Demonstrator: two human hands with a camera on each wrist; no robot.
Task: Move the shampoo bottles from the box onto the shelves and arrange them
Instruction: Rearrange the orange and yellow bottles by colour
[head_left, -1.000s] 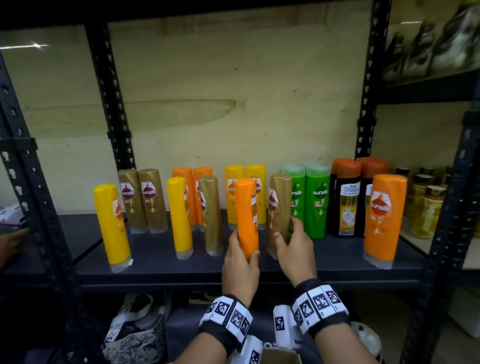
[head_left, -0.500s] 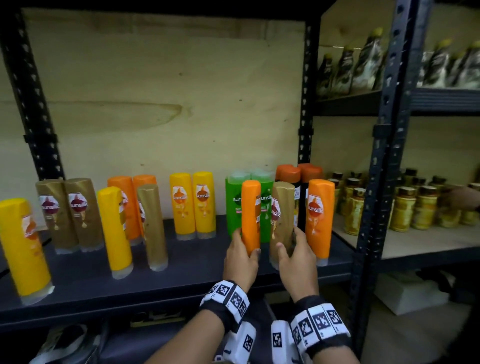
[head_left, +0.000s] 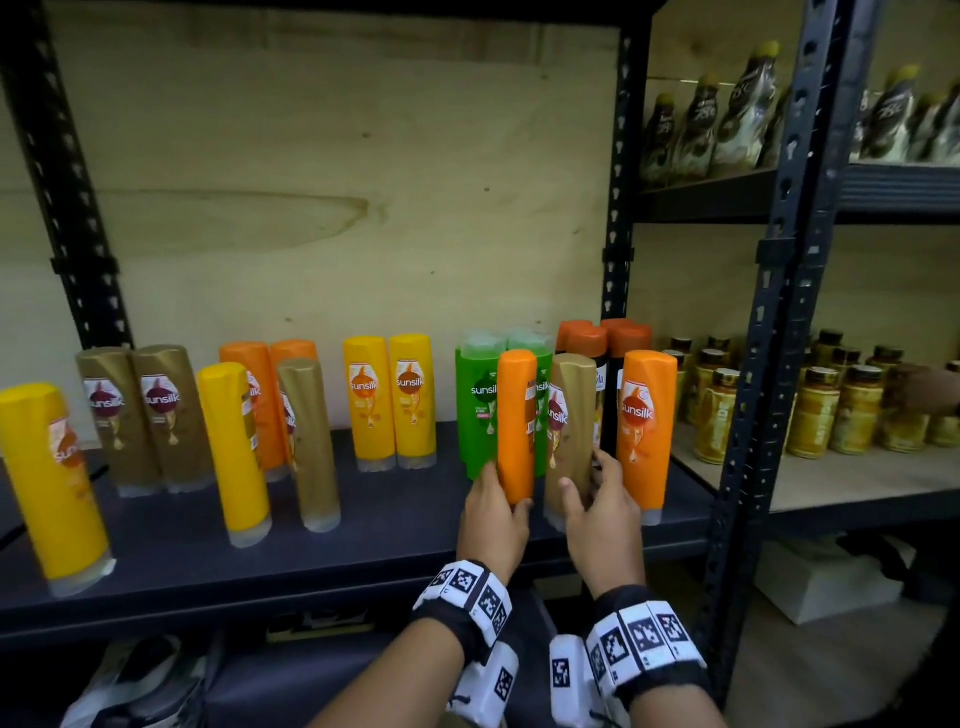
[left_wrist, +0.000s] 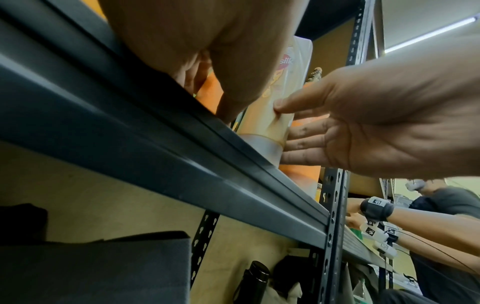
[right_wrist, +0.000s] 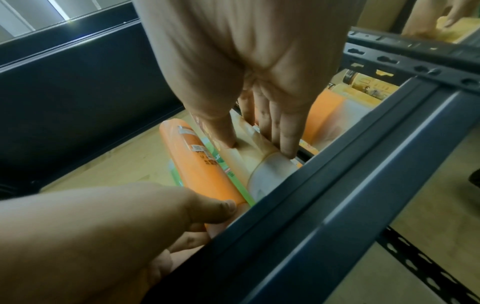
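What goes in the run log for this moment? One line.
left hand: grips orange bottle | right hand: grips gold bottle | both at shelf front

bare shelf (head_left: 395, 525) front between gold bottle (head_left: 310, 441) and left hand (head_left: 491, 514), green bottles (head_left: 480, 405) behind

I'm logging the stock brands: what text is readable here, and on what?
"sunsilk": orange bottle, yellow bottles, brown bottles, green bottles.
"silk": partial, bottle in the left wrist view.
"...yla": partial, black bottle.
Barcode label on the held orange bottle, jars, upper-shelf packs: blurred.
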